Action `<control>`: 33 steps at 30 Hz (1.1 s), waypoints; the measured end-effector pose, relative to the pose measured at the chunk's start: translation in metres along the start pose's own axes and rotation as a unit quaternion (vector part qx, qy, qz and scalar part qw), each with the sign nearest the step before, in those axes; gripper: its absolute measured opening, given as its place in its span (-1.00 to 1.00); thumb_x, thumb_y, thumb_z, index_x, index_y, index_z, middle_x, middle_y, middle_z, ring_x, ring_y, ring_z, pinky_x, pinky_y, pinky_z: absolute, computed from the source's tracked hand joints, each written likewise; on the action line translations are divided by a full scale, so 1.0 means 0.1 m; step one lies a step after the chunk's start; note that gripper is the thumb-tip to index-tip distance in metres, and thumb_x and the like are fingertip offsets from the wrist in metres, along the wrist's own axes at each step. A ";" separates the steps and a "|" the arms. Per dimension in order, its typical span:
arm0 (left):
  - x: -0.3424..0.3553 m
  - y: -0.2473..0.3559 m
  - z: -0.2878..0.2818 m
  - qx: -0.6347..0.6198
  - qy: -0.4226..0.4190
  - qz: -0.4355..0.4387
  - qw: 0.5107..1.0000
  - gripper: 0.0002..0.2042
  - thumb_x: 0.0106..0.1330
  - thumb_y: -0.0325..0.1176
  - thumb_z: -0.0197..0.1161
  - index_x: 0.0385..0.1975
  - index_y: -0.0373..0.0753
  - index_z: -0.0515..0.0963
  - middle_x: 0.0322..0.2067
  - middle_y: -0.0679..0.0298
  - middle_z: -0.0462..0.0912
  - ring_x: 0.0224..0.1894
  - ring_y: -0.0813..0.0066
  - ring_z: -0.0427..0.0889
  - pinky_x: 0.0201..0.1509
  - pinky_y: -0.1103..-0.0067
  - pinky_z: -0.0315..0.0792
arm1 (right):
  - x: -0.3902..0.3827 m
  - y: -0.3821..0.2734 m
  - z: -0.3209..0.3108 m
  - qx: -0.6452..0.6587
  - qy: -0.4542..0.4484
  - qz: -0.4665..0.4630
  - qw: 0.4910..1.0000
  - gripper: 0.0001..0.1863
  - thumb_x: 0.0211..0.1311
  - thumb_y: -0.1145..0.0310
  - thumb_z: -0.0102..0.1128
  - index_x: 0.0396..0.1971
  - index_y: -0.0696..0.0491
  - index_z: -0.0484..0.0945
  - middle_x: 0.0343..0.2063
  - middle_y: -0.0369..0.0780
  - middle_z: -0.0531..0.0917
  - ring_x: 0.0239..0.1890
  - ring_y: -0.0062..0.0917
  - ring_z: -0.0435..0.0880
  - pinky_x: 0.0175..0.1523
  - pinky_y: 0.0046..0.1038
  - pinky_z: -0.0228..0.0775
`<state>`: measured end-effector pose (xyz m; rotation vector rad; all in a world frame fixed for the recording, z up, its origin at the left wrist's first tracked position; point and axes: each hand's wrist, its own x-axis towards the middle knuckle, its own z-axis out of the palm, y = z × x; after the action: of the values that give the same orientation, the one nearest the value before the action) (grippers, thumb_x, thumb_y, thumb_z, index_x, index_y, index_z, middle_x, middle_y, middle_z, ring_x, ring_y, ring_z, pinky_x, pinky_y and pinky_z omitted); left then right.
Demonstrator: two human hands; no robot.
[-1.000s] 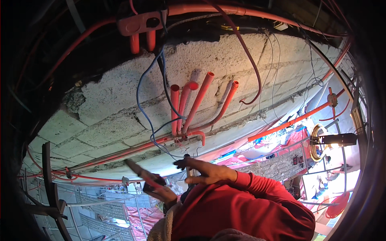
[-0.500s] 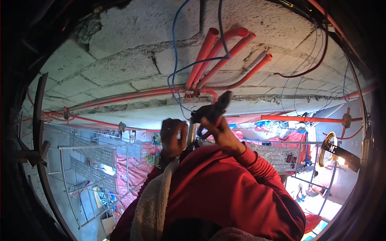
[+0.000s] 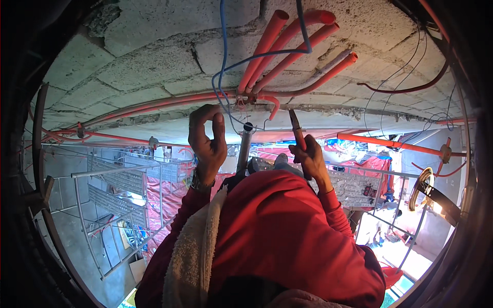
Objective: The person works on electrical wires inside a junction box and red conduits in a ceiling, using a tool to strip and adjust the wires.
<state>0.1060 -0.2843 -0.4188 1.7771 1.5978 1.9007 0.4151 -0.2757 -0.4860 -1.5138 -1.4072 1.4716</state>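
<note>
My right hand is wrapped round pliers with orange-red handles; their narrow dark jaws point upward, apart from the wires. My left hand is raised with its fingers curled and thumb and fingertips close together. Whatever those fingertips may pinch is too small to make out. Close beside them hangs a blue wire, looping down from the block surface. Between my hands stands a grey metal tube with a dark open end. Thin wire ends show just beside its top.
Several orange-red conduits stick out from the concrete block wall, above a box-like junction. Metal scaffold rails stand to the left and right, with perforated platforms. A dark bar with a ring-shaped piece is at the right.
My hands have moved apart, the right one lowering to the right with the pliers. My left hand has risen slightly leftward. The metal tube now shows clearly between them.
</note>
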 end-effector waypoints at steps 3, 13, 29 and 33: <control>0.39 0.36 0.00 0.040 0.028 0.128 0.991 -0.79 0.45 -0.57 0.22 0.03 -0.36 0.58 -0.05 0.11 0.68 0.02 0.30 0.63 0.12 0.42 0.49 | -0.02 -0.12 0.05 0.045 -0.029 0.015 0.998 -0.68 0.24 0.25 0.45 -0.29 0.15 0.53 -0.52 -0.28 0.59 -0.49 -0.60 0.57 -0.33 -0.49 0.43; 1.13 0.75 0.39 0.033 -0.084 0.215 0.972 -0.64 0.42 -0.49 0.26 0.20 -0.29 0.54 -0.05 0.01 0.64 -0.04 0.03 0.62 0.02 0.25 0.50 | -0.11 -0.92 0.01 0.079 -0.154 -0.152 0.973 -0.44 0.31 0.30 0.40 0.26 0.11 0.48 0.17 -0.17 0.56 0.27 -0.33 0.53 0.36 -0.33 0.28; 0.72 0.31 0.19 0.050 -0.114 0.146 0.981 -0.49 0.46 -0.46 0.22 0.37 -0.41 0.33 0.35 -0.08 0.41 0.40 -0.01 0.40 0.46 0.24 0.29 | 0.07 -1.21 0.05 -0.009 -0.049 -0.316 0.947 -0.53 0.30 0.36 0.41 0.18 0.13 0.56 0.27 -0.07 0.47 0.29 -0.24 0.47 0.35 -0.30 0.28; 0.66 0.30 0.18 -0.301 -0.081 -0.036 0.950 -0.39 0.47 -0.57 0.15 0.48 -0.39 0.12 0.43 -0.10 0.30 0.53 0.10 0.21 0.58 0.27 0.11 | 0.11 -0.96 0.03 -0.007 -0.043 -0.261 0.964 -0.44 0.30 0.38 0.40 0.28 0.11 0.47 0.17 -0.16 0.59 0.26 -0.35 0.51 0.35 -0.36 0.27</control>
<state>0.1152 -0.2436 -0.3571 1.5285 0.8742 1.8740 0.3842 -0.2408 -0.4012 -0.9833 -1.7058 1.2040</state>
